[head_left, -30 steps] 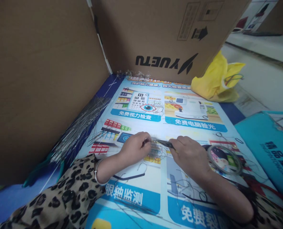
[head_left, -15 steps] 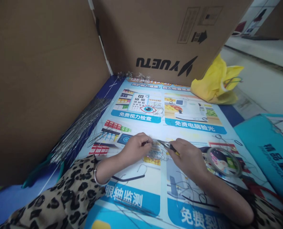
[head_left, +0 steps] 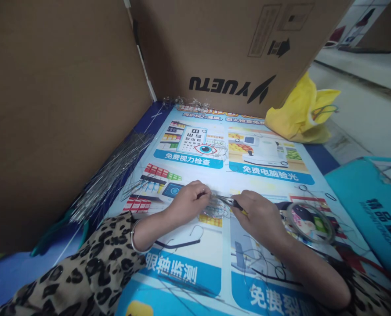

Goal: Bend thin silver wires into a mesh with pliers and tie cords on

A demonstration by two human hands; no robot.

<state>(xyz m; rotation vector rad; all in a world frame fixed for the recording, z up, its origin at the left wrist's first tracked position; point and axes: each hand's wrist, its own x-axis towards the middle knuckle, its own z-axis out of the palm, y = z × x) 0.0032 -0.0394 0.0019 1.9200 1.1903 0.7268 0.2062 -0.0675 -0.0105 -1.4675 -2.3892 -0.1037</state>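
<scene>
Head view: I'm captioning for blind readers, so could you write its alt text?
A right hand grips pliers, their tips close to the left hand, which pinches a wire tangle. Beneath is a printed poster; a wire bundle lies to the left, a yellow bag sits at the upper right, and cardboard panels stand behind.

Pliers (head_left: 227,200) partly hidden by the right hand (head_left: 260,216) — wire (head_left: 218,210) near their tips a blur

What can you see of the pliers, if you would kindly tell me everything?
The pliers have slim, tapering, metal-looking jaws. The right hand grips them, hiding most of the handles. They extend sideways above the printed sheet, narrow end toward the left hand, beside thin wirework. Whether the jaws are closed on it is too small to tell.
</scene>
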